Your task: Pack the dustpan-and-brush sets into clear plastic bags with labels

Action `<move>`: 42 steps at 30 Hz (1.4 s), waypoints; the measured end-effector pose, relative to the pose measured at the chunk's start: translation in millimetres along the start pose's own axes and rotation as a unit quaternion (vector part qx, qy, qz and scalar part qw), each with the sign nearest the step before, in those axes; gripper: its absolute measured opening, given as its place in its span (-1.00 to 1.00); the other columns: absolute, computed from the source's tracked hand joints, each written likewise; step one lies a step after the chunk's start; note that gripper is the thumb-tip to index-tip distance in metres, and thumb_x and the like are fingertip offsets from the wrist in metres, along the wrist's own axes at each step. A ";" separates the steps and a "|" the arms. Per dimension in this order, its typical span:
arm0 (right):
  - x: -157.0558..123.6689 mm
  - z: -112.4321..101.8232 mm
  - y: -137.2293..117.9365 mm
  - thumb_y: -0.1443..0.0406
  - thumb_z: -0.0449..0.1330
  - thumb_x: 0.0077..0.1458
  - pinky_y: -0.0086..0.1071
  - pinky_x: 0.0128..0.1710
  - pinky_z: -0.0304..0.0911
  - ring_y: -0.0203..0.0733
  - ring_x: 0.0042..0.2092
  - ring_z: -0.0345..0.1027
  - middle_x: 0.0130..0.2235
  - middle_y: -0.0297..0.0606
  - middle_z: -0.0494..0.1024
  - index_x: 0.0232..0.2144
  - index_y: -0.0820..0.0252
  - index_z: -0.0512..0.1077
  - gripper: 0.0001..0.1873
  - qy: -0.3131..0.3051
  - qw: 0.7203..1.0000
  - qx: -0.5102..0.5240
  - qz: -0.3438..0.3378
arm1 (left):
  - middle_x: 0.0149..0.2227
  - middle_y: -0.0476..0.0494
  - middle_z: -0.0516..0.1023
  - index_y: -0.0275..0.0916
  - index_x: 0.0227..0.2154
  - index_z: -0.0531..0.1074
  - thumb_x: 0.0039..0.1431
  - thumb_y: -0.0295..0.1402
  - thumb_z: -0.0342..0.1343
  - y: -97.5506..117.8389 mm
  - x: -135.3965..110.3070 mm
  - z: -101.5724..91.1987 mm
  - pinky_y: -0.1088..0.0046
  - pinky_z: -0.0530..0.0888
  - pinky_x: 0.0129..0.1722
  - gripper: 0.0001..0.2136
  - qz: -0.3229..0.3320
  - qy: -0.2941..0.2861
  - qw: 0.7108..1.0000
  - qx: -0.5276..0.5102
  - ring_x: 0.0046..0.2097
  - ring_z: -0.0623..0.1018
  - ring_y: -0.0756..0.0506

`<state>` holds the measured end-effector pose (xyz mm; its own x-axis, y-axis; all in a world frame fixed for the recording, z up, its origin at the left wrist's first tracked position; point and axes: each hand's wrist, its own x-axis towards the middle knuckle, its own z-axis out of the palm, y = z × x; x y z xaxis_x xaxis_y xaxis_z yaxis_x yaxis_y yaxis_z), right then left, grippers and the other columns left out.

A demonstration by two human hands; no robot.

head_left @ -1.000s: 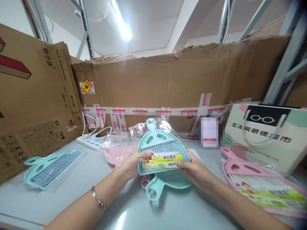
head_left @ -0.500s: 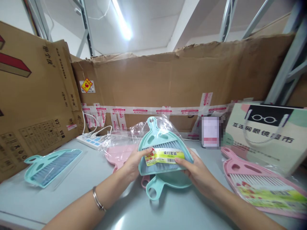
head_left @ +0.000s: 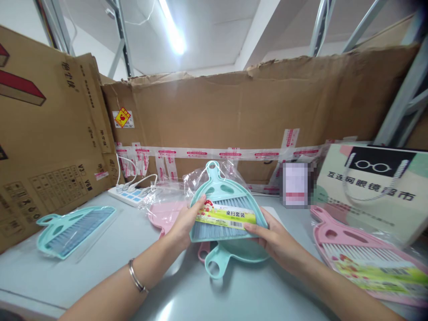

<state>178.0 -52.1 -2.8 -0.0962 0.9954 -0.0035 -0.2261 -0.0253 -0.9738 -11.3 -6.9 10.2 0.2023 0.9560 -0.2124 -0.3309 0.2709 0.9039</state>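
Held up at the centre is a mint-green dustpan and brush set (head_left: pixel 230 191), its grey-blue bristles partly covered by a yellow-green label (head_left: pixel 225 216). My left hand (head_left: pixel 187 223) grips its left edge, the thumb on the front by the label's end. My right hand (head_left: pixel 274 234) grips the right edge, thumb over the label's right end. Clear plastic film (head_left: pixel 197 180) shows behind the set. Under it on the table lies another mint dustpan (head_left: pixel 242 252), mostly hidden. A pink dustpan (head_left: pixel 165 214) in clear wrap lies behind my left hand.
A wrapped mint set (head_left: pixel 75 229) lies at left, a pink set (head_left: pixel 371 258) at right. Cardboard boxes (head_left: pixel 207 111) wall the back and left of the table (head_left: pixel 100 276). A power strip (head_left: pixel 129 194) with cables, a blurred-out item (head_left: pixel 295 185) and a paper bag (head_left: pixel 371 196) stand there.
The held set has tilted slightly and moved a little left. My left thumb has shifted up and left, off the label's picture, which now shows more fully.
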 end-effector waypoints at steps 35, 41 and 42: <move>20.0 -12.6 1.9 0.10 0.30 -0.16 -0.33 -0.33 0.39 -0.09 -0.32 0.49 -0.34 -0.17 0.60 -0.29 0.23 0.46 -0.61 0.074 0.995 -0.011 0.060 | -0.21 -0.27 0.54 -0.31 -0.20 0.39 -0.17 -0.41 0.28 -1.5 -9.3 5.1 0.32 0.46 -0.22 -0.61 0.076 -0.095 0.983 0.141 -0.24 0.53 -0.16; 18.7 -10.1 1.4 0.06 0.27 -0.15 -0.31 -0.32 0.37 -0.08 -0.32 0.48 -0.36 -0.17 0.59 -0.29 0.23 0.44 -0.58 0.087 0.994 -0.032 0.065 | -0.17 -0.27 0.54 -0.30 -0.17 0.38 -0.15 -0.35 0.28 -2.3 -9.1 5.6 0.32 0.46 -0.21 -0.58 0.081 -0.073 0.981 0.160 -0.21 0.53 -0.17; 19.3 -10.1 2.1 0.05 0.26 -0.14 -0.30 -0.31 0.37 -0.06 -0.31 0.47 -0.35 -0.16 0.59 -0.29 0.24 0.44 -0.57 0.086 0.994 -0.042 0.061 | -0.17 -0.27 0.54 -0.30 -0.17 0.38 -0.16 -0.35 0.28 -2.7 -8.7 5.3 0.31 0.46 -0.21 -0.58 0.083 -0.075 0.981 0.160 -0.20 0.53 -0.17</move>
<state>185.5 -32.0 -7.2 0.0507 0.9868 -0.1537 -0.1400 -0.1454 -0.9794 -7.3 -16.6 11.6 0.3105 0.9504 -0.0171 -0.0697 0.0407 0.9967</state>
